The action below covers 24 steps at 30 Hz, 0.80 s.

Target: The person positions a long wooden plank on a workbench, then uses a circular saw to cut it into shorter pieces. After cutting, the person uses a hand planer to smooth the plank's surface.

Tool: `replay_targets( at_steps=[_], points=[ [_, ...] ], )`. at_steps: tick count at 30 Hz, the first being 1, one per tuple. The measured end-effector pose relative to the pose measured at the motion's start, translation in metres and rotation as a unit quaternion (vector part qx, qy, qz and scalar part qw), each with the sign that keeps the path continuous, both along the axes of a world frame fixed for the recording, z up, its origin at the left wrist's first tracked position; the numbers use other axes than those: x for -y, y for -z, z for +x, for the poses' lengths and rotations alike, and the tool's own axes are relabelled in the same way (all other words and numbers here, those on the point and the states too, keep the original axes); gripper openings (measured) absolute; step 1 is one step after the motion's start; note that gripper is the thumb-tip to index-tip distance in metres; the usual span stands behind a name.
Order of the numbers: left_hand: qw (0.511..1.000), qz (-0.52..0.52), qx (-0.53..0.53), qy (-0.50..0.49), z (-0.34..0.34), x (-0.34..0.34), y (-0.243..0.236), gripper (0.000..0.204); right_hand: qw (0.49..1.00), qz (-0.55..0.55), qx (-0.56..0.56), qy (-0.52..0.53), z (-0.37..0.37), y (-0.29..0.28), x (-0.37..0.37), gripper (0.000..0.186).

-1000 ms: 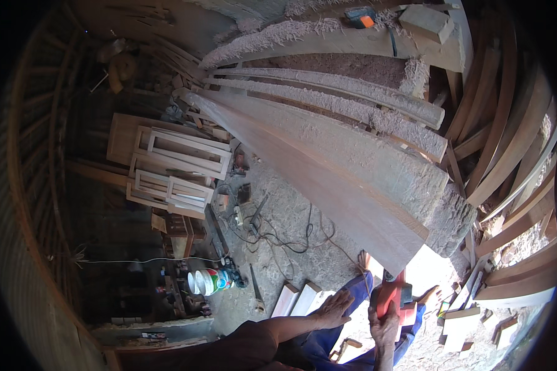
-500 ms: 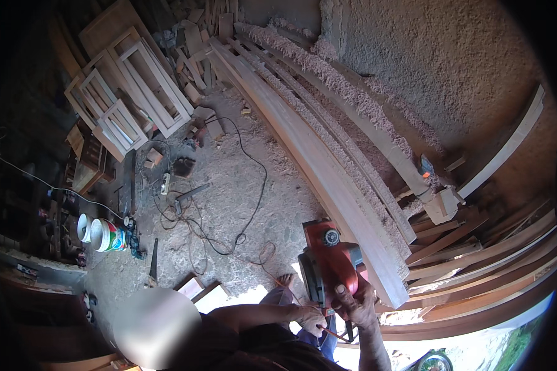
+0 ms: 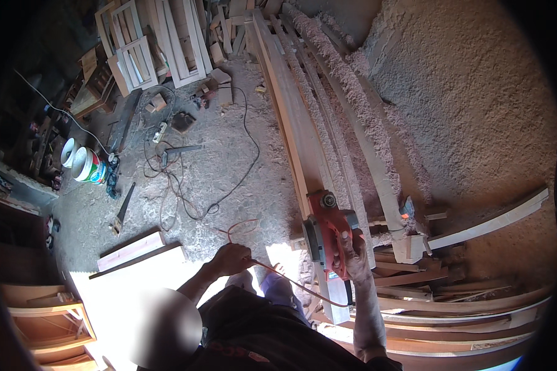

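Note:
My right hand is wrapped around the handle of a red electric hand planer. The planer is over the near part of a long pale plank; whether its sole touches the wood I cannot tell. My left hand, to the left of the planer, is closed on the orange power cord. From that hand the cord sags across to the rear of the planer. Part of the plank's near end shows below the tool.
Shavings cover a curved beam to the plank's right, beside a rough wall. Boards are stacked at the lower right. Cables, a handsaw and white buckets stand or lie on the floor. Wooden frames lean far left.
My left hand has moved left, away from the planer, drawing the cord out between them. The planer has come over the plank, still in my right hand. The view has shifted.

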<state>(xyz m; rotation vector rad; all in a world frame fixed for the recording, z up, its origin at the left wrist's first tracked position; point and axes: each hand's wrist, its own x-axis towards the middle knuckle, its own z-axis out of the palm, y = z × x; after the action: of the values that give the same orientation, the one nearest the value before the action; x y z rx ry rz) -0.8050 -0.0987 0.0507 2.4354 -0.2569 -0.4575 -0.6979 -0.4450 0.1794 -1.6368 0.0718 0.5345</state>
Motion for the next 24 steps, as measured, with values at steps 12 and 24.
replay_targets(
  at_steps=[12,24],
  points=[
    [0.991,0.044,-0.053,0.116,-0.015,0.04,-0.002,0.05,0.998,-0.02,-0.062,0.001,-0.06,0.004,0.036,0.052],
    [0.998,0.001,-0.051,0.024,-0.001,0.038,-0.002,0.045,0.999,-0.033,-0.024,-0.008,-0.033,-0.001,0.013,0.053]
  ],
)
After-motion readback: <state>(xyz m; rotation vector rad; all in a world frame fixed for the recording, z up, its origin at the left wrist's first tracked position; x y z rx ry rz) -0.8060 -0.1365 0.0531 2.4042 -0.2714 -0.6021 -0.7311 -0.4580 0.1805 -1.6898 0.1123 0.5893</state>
